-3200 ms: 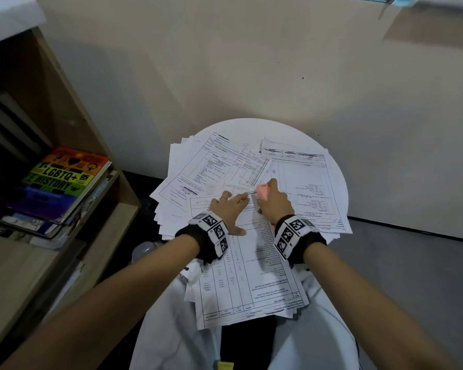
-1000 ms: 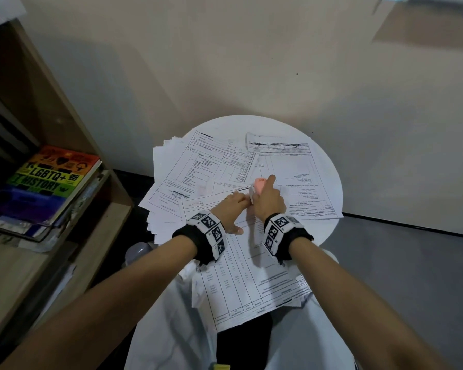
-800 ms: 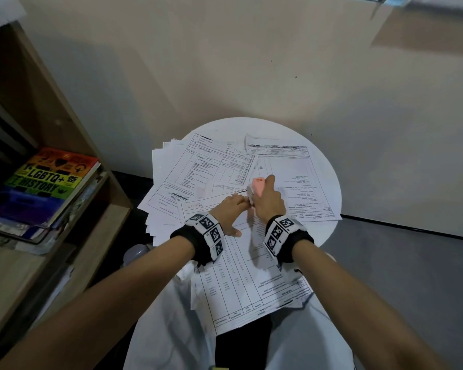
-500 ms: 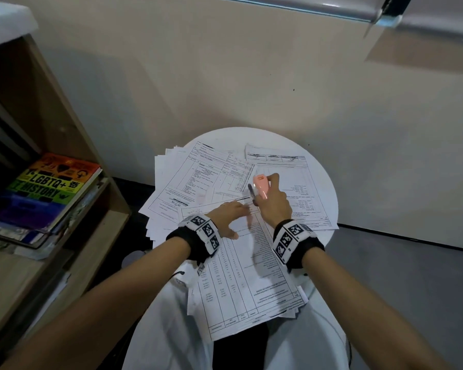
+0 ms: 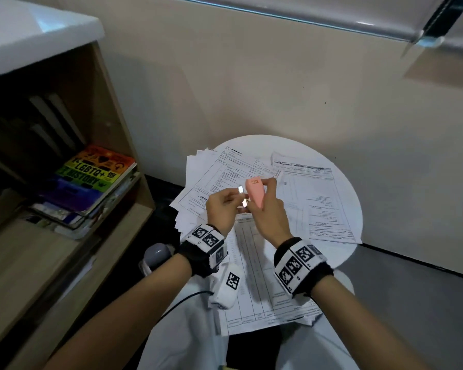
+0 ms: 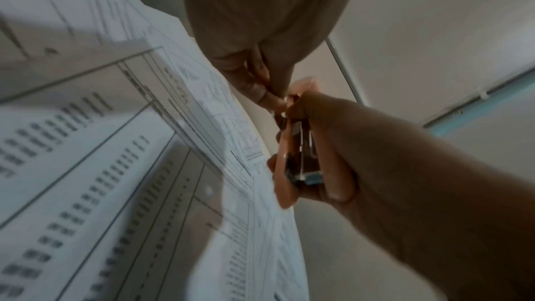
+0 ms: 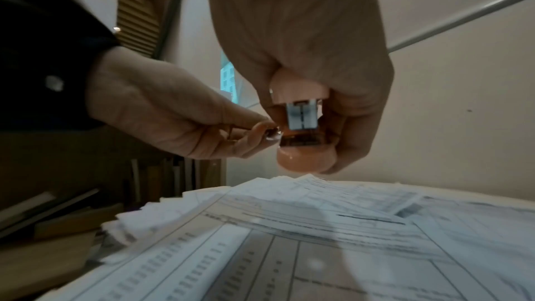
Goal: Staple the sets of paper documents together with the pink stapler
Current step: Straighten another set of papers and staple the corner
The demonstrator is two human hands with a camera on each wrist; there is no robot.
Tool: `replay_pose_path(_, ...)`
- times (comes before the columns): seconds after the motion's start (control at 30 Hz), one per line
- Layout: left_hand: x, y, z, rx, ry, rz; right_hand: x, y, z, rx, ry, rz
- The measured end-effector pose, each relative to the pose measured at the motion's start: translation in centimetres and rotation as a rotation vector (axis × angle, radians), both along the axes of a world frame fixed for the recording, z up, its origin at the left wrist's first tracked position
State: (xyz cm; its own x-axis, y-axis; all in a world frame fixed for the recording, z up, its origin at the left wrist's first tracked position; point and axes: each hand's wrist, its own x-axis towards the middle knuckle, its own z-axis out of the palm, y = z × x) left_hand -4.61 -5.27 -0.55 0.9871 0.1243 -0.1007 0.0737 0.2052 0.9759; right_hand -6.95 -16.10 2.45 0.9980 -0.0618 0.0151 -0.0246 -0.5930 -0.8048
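Note:
The pink stapler (image 5: 255, 193) is lifted above the papers, gripped round its body by my right hand (image 5: 265, 201). My left hand (image 5: 235, 202) is beside it, and its fingertips (image 7: 267, 131) pinch the shiny metal part at the stapler's (image 7: 304, 145) mouth. From the left wrist view the stapler (image 6: 289, 161) shows its metal inside. A front set of printed sheets (image 5: 254, 279) lies below both hands, reaching over my lap. A fanned stack (image 5: 211, 174) lies at the left of the round white table (image 5: 340, 252), and another set (image 5: 318, 201) at the right.
A wooden bookshelf (image 5: 112, 236) stands close on the left, with a rainbow-coloured book (image 5: 96, 177) on a pile. The beige wall rises right behind the table. A grey round object (image 5: 157, 253) sits low between shelf and table. Grey floor lies to the right.
Both hands have come up off the front set of sheets. The stapler has risen from the paper's corner, and my left hand has left the paper and taken hold at the stapler's mouth.

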Motion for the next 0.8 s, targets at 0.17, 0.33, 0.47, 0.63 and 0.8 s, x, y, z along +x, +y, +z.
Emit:
replay_pose_path(0.17, 0.7, 5.8, 0.8, 0.134, -0.018, 0.090, -1.5, 1.9, -0.6, -0.086, 0.020, 0.107)
replay_pose_path(0.33, -0.6, 15.4, -2.3, 0.383, 0.049, 0.045, -1.3, -0.6, -2.3, 0.001, 0.155, 0.025)
replay_pose_path(0.47, -3.3, 20.2, -9.1, 0.562, 0.218, 0.001, -0.9, -2.6, -4.0, 0.153, 0.296, -0.111)
replay_pose_path(0.63, -2.7, 21.8, -17.2, 0.752, 0.448, -0.039, 0.2, -3.4, -5.2, 0.211, 0.363, -0.172)
replay_pose_path(0.8, -0.3, 22.4, -21.1, 0.777, 0.523, -0.012, 0.9, -3.3, -5.3, 0.184, 0.404, -0.172)
